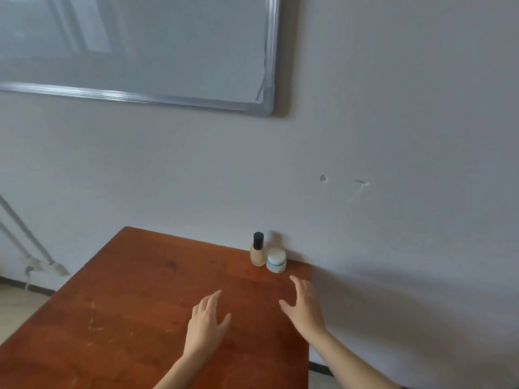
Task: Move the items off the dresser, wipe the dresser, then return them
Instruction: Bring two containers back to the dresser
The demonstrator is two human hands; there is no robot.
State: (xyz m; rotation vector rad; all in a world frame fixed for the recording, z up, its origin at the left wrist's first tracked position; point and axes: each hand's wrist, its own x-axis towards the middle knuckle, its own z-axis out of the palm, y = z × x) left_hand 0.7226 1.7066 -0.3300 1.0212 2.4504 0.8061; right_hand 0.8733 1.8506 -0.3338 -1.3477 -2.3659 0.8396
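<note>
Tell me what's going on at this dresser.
A person reaches out over the dresser. The left hand and right hand are open with fingers spread and hold nothing. A bottle and a jar stand upright side by side at the far right corner, against the wall. The right hand is nearer to them, but neither hand touches them. No cloth is in view, so it is unclear whether they are about to be moved off or are already back.

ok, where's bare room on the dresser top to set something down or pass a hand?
Free: left and middle of the dresser top, from its left edge to the left hand. Crowded: far right corner, black-capped bottle and white jar side by side at the wall, right hand just before them.
</note>
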